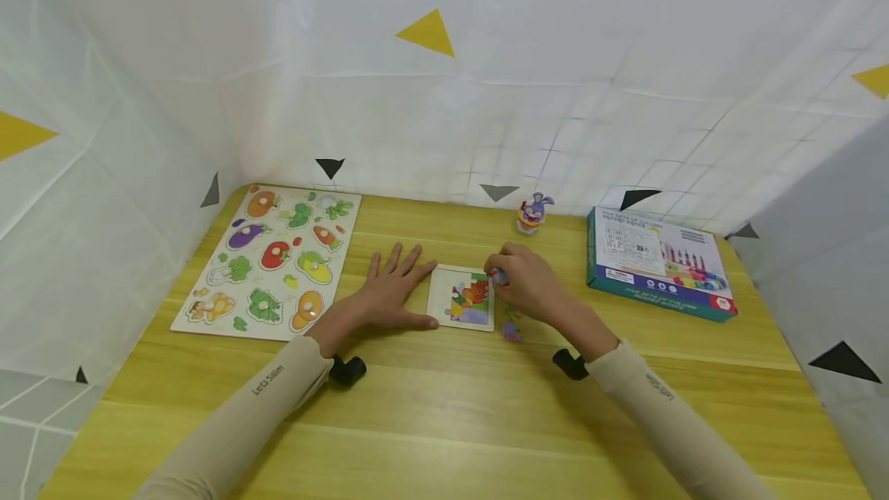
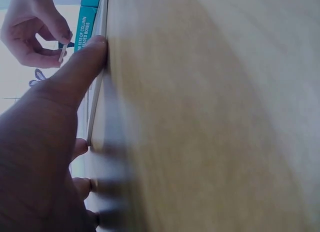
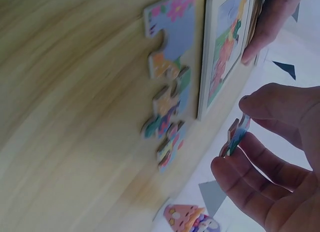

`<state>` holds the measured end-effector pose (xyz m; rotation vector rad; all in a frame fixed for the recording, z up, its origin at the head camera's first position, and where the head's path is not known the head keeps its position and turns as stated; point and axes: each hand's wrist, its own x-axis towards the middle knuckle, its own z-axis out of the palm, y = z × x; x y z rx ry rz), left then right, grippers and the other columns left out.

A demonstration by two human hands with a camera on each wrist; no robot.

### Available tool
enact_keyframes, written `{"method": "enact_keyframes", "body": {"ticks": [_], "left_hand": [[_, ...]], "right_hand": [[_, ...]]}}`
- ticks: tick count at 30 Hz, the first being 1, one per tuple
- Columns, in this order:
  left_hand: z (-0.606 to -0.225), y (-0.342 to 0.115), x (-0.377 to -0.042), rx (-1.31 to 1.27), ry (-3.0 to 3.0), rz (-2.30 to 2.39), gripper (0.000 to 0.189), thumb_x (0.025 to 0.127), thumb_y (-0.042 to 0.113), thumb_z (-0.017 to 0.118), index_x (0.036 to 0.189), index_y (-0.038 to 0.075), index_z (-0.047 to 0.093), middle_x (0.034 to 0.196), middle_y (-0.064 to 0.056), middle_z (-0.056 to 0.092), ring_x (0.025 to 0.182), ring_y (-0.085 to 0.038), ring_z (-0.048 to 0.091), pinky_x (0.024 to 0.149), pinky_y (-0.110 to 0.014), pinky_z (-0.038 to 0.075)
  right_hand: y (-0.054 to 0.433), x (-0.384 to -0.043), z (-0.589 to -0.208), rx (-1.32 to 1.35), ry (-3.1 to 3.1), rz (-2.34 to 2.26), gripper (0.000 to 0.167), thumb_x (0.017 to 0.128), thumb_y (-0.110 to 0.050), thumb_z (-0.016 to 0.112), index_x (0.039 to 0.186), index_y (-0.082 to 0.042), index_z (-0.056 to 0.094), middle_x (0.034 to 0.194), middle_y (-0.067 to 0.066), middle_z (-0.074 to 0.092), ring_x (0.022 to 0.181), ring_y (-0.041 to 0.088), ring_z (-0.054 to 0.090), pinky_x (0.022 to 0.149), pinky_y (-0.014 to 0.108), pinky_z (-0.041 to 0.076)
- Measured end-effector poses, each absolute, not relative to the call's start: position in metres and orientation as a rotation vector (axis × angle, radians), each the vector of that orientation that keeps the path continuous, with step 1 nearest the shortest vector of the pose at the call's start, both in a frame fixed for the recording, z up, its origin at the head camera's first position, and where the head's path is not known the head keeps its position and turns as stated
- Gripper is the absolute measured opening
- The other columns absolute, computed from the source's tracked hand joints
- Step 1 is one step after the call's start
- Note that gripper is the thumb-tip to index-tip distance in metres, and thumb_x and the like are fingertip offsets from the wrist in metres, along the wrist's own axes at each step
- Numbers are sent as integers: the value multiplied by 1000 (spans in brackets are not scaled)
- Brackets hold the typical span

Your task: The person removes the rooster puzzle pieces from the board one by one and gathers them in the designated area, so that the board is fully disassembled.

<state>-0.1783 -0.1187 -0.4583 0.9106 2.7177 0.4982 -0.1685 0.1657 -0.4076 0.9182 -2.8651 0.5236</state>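
RH pinches puzzle pc, LH splayed.

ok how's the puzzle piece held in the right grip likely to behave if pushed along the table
The puzzle piece is probably stiff: seen edge-on from the left wrist, it looks flat, without visible bend. It seems likely light, being thin and small beside the right grip. Being flat, it should slide rather than roll on the table.

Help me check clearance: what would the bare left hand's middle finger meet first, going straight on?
Ahead of the left hand, probably the white triangle-patterned sheet wall, past yellow wooden tabletop; depth is unclear.
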Motion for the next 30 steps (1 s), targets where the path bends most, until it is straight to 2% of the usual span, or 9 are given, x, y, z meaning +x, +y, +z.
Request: {"method": "enact_keyframes", "body": {"ticks": [11,21,30], "left_hand": [[-458,-119,-178,920,2722,504,106,81,76,62,162,24,20,167,-12,0,150,-41,-10,112,-67,-8],[-460,-120,-178,927,2720,521,106,81,76,63,162,24,20,167,-12,0,150,-40,-11,112,-68,-8],[-460,-119,-179,931,2724,511,106,81,77,62,162,24,20,167,-12,-1,150,-40,-11,112,-67,-8]], "right_hand": [[188,-166,-407,850,-2920,491,19,81,-6,81,99,-5,74,92,11,62,77,21,55,68,39,51],[206,-165,-411,795,-2934,514,24,77,-7,84,97,-4,74,91,10,62,78,21,55,67,39,51],[223,-164,-412,749,-2954,459,16,80,-3,79,95,-4,73,89,11,61,75,21,56,67,39,51]]}}
